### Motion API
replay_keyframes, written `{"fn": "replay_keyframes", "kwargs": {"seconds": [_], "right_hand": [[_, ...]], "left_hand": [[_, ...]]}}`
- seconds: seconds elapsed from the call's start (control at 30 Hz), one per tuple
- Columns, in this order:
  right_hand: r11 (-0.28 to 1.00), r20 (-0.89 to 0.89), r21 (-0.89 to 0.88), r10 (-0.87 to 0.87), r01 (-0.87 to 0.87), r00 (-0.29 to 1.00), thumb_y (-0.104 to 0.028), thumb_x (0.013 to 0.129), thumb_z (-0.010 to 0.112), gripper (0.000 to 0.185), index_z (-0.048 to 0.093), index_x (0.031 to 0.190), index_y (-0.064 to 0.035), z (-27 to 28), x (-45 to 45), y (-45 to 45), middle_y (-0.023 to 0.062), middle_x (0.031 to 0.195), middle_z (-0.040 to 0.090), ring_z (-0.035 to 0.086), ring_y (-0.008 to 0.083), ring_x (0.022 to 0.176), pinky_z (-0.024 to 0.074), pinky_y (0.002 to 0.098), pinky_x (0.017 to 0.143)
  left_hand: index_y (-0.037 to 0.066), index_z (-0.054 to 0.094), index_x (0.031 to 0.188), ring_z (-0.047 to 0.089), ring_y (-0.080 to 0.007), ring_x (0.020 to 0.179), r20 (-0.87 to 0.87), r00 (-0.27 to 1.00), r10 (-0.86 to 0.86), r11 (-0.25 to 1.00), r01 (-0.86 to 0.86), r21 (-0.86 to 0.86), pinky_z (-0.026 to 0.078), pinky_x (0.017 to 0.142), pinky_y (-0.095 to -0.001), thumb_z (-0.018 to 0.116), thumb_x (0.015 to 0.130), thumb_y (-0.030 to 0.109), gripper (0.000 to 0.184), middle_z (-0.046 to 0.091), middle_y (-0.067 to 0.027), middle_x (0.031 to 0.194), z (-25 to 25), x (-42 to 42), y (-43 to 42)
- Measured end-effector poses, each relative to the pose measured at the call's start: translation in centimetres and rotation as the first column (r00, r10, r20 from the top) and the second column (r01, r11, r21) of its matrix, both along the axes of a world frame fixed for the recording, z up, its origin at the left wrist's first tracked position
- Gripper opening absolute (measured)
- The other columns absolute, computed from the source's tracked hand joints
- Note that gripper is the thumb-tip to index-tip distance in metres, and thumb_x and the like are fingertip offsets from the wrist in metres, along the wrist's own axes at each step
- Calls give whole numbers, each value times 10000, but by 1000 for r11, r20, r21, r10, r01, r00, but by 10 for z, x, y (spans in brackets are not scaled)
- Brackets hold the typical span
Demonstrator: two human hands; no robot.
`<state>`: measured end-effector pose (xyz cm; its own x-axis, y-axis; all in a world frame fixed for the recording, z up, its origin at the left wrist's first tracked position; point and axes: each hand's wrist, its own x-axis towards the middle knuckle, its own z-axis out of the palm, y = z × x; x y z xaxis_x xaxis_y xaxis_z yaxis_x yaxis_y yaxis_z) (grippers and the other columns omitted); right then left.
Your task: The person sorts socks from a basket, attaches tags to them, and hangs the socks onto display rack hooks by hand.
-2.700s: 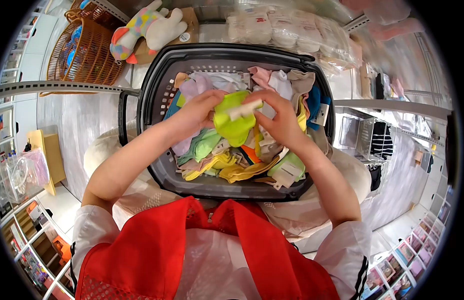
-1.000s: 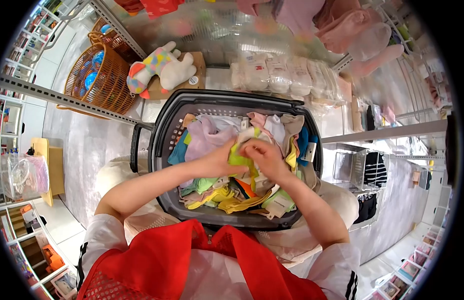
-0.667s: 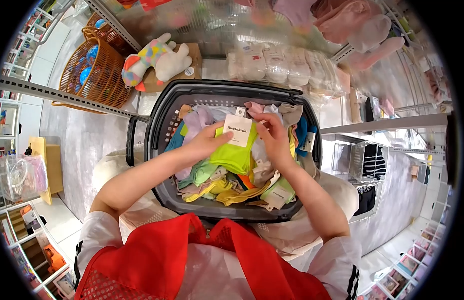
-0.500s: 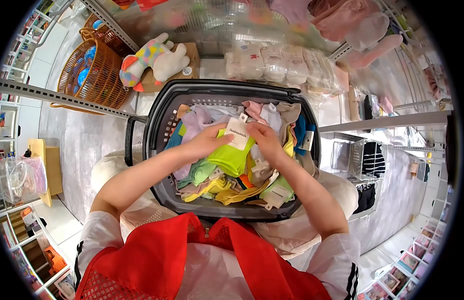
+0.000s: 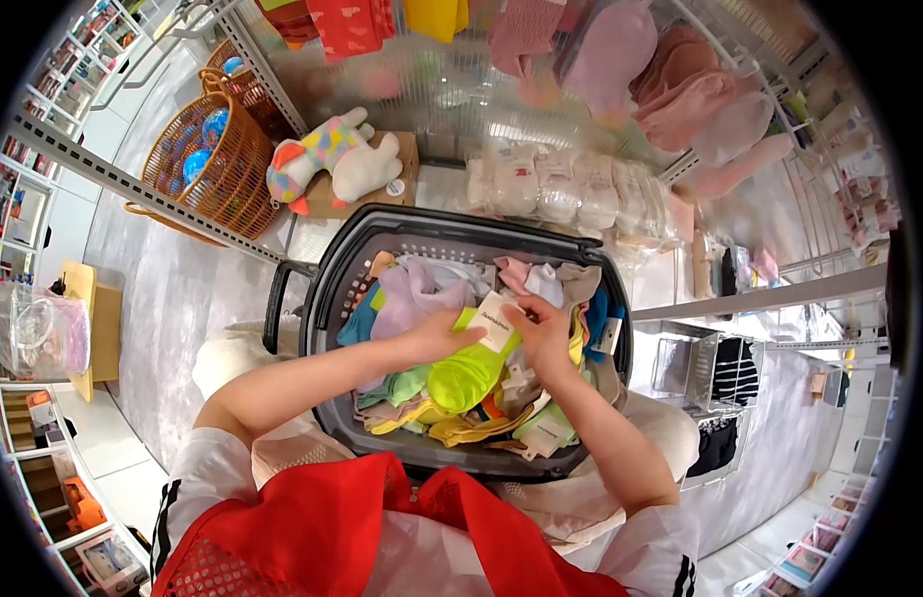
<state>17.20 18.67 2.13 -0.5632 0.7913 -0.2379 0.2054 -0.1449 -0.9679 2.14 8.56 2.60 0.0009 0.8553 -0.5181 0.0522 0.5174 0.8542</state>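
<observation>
In a shop aisle beside the shelving, I hold a lime-green garment (image 5: pixel 463 378) by its white card tag (image 5: pixel 495 320) over a grey basket (image 5: pixel 411 463).
My left hand (image 5: pixel 443 336) pinches the card's near side, and my right hand (image 5: pixel 543 328) grips its other edge; the garment hangs below, above the jumbled, tagged clothes (image 5: pixel 416 291). Past the basket, a spotted plush toy (image 5: pixel 332 157) lies on a cardboard box (image 5: pixel 407 154).

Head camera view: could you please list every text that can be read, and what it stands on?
"Suxinaimin", as best I can tell: white header card on the lime-green socks.
Too small or blurred to read: lower-right card, right-hand white tag, round sticker, plastic-wrapped packs.
</observation>
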Motion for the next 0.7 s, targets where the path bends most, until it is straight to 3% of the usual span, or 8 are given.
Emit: {"fn": "replay_keyframes", "kwargs": {"seconds": [0.13,0.17,0.27,0.33,0.47,0.53,0.63,0.7], "right_hand": [[987,-86,-161,-31,17,996,-93,792,611,133,624,870,14,-6,1,3,-14,733,562,496,57,639,390,194,581],[979,-141,-204,-42,13,989,-115,819,585,170,607,935,8,-4,0,3,-7,779,572,516,66,683,403,192,626],[895,-201,-445,-140,37,970,-144,843,560,222,577,1001,10,8,-6,5,16,840,589,544,85,745,427,210,669],[896,-194,-438,-14,-74,981,-158,854,547,251,553,1044,6,6,-5,4,31,899,591,555,100,785,443,229,693],[914,-111,-344,189,-216,976,-166,867,530,280,525,1088,6,1,3,0,45,965,591,562,118,845,460,256,722],[925,-164,-352,91,-144,982,-154,872,519,268,522,1081,15,3,5,-5,46,970,592,558,113,842,454,251,727],[937,-185,-350,-87,18,979,-130,872,517,242,521,1063,17,10,10,-8,49,987,587,553,111,844,433,239,732],[994,-132,-93,-74,62,988,-115,867,521,229,522,1057,14,12,10,-9,46,985,585,550,111,839,428,233,731]], "left_hand": [[18,528,1108,572,-164,861,-15,999,29,998,-28,57,439,756,-289,528,852,275,364,612,-101,957,2,2,-3],[17,530,1105,571,-162,862,-40,998,39,997,-36,73,440,756,-288,529,852,269,357,612,-100,956,2,2,-3],[12,532,1095,570,-158,866,-59,992,110,986,-102,133,440,755,-283,536,850,251,343,612,-100,955,0,0,-3],[3,530,1090,569,-157,872,7,983,186,964,-184,190,439,754,-280,546,845,241,342,611,-104,957,-1,-2,-1],[-6,527,1087,556,-139,871,33,983,183,967,-186,176,441,743,-272,575,828,234,357,604,-98,968,3,-9,2],[2,529,1087,539,-110,856,53,989,141,968,-149,204,440,741,-260,595,818,223,355,594,-68,977,8,-8,1],[0,525,1031,535,-105,803,-80,996,47,968,-26,248,439,706,-252,617,793,207,328,595,-66,901,15,-5,-4],[0,508,996,529,-105,785,-153,986,69,939,-13,344,436,689,-252,625,785,208,318,584,-71,866,26,-8,-4]]}}
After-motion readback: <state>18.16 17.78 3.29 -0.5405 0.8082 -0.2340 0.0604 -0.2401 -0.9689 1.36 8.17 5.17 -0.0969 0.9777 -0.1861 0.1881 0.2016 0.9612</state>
